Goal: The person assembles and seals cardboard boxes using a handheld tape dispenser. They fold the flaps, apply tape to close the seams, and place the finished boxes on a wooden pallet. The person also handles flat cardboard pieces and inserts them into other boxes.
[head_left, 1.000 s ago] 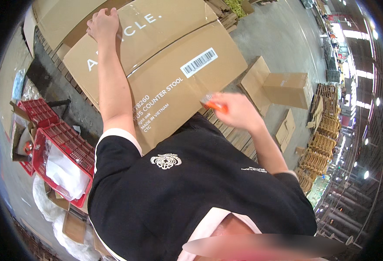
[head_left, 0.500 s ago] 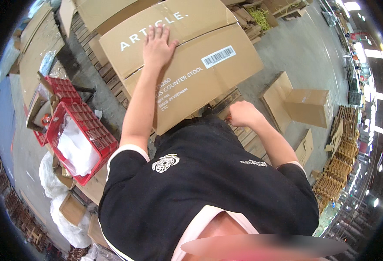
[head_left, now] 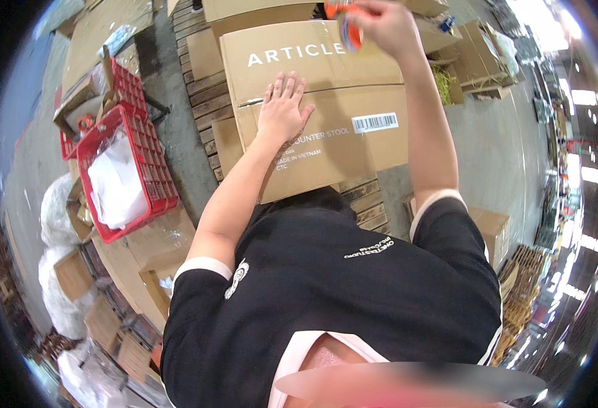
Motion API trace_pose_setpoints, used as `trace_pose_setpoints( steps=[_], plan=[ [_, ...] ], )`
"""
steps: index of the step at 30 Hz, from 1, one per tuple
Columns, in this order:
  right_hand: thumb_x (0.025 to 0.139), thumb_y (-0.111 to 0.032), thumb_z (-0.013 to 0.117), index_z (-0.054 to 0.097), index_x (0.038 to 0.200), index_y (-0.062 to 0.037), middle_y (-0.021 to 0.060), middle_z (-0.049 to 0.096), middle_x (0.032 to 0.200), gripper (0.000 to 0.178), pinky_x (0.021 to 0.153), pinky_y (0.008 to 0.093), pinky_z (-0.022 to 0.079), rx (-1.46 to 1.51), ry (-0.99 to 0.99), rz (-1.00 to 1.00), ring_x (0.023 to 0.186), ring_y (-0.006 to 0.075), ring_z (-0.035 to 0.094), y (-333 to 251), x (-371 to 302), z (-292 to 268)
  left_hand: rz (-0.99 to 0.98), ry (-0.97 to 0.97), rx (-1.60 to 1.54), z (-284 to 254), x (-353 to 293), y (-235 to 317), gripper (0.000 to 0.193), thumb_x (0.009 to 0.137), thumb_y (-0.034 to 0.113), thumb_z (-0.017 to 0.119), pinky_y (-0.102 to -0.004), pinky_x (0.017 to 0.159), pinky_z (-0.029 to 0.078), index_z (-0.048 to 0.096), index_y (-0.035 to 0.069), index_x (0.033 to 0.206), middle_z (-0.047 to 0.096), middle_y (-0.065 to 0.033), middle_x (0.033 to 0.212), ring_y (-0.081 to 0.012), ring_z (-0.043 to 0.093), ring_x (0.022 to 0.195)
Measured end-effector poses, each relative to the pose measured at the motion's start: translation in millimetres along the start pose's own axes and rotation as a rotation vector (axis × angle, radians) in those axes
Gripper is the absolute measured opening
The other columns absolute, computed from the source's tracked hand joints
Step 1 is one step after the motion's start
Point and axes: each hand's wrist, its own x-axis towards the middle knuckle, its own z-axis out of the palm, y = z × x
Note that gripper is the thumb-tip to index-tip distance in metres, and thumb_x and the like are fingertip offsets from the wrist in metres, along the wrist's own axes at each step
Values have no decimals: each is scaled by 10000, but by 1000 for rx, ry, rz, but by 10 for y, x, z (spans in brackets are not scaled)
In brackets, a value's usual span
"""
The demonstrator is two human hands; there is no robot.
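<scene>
A large brown cardboard box lies in front of me, with printed letters and a white barcode label on its top. A narrow dark gap runs across the top at its left part, where the flaps meet. My left hand presses flat on the box beside this seam, its fingers stretched out. Over the box's far right part, my right hand is closed around an orange tape dispenser. The dispenser's upper end is cut off by the picture's edge, and I cannot tell whether it touches the cardboard.
Wooden pallets lie under and beside the box. To the left, a red plastic crate holds white sheets. Another cardboard box stands at the far right, near yellow-green shredded packing. White plastic bags lie at lower left.
My right hand has risen from beside my waist to above the box's far side, bringing the orange tape dispenser into view. My left hand stays flat on the box, now nearer the seam.
</scene>
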Motion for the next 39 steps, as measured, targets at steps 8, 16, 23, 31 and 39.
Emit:
trace_pose_setpoints(
  steps=[8,16,23,31,39],
  plan=[
    [845,-413,737,854,891,-112,230,802,1009,326,852,465,634,-501,-321,-9,933,373,792,1266,1506,1761,-23,-20,-25,-63,-13,18,722,1086,578,504,-517,1349,207,428,178,1682,318,-103,1787,-338,223,1668],
    [783,-445,814,857,1095,-130,176,810,1034,445,795,435,605,-407,-621,226,918,315,776,1109,1013,1278,-43,-49,-25,-89,-6,47,727,1088,582,499,-492,1356,197,430,172,1684,310,-87,1793,-321,207,1676],
    [836,-371,747,877,967,-162,185,803,926,279,833,450,610,-262,-638,246,884,359,772,801,-955,661,-34,-28,-29,-82,-55,63,741,1082,586,504,-491,1356,191,419,172,1691,312,-87,1794,-325,208,1676],
    [846,-260,690,830,1066,-111,190,796,963,300,875,490,605,-209,-659,386,944,392,763,537,-2877,-21,7,-41,6,-86,-63,99,747,1077,579,510,-517,1348,183,419,163,1691,291,-111,1799,-358,207,1671],
    [818,-218,707,819,1008,-88,196,787,934,256,845,518,613,-354,-529,338,920,407,765,727,-3303,442,59,-39,34,-90,-8,61,767,1076,583,511,-532,1348,176,406,141,1693,298,-147,1790,-384,208,1667]
  ],
)
